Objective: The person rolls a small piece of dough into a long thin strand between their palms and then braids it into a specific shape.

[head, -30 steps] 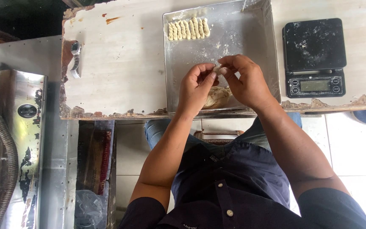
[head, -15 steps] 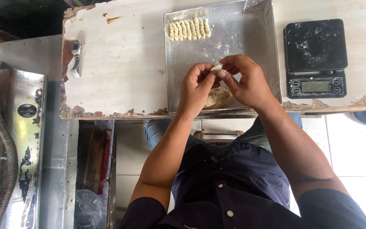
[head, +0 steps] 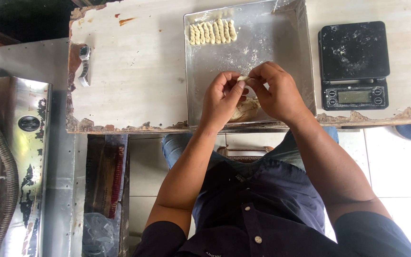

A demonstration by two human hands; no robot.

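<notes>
Fingers (head: 240,84) pinch a small dough piece (head: 243,78) (pale, lumpy).

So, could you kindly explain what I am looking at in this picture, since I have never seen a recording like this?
No machine here: a person wears a camera on the head, so the view looks straight down at their own arms and dark shirt. The left hand and right hand pinch a small piece of dough between the fingertips, above a floured metal tray. A row of shaped dough pieces lies at the tray's far end, and a dough lump sits under the hands. On the worn white table are a black kitchen scale and a wristwatch.
</notes>
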